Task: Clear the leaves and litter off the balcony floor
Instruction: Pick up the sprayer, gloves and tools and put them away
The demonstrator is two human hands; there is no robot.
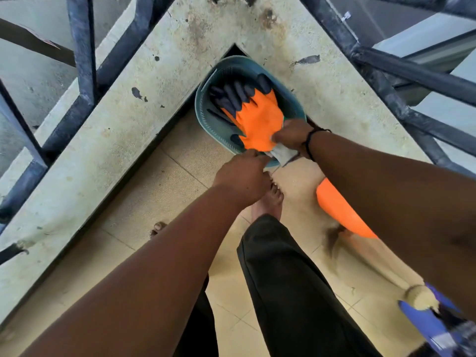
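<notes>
An orange work glove (260, 119) with dark fingertips lies in a teal plastic basket (206, 114) in the corner of the balcony. My right hand (291, 136) pinches the glove's grey cuff from the right. My left hand (244, 173) grips the cuff's near edge, fingers curled. An orange dustpan-like object (340, 210) rests on the tiled floor under my right forearm. A broom head (422, 297) with a blue part lies at the lower right.
A stained concrete ledge (108, 140) forms a V around the corner, topped by a dark metal railing (82, 47). My bare feet (270, 199) and dark trouser legs stand on beige floor tiles (159, 191) just behind the basket.
</notes>
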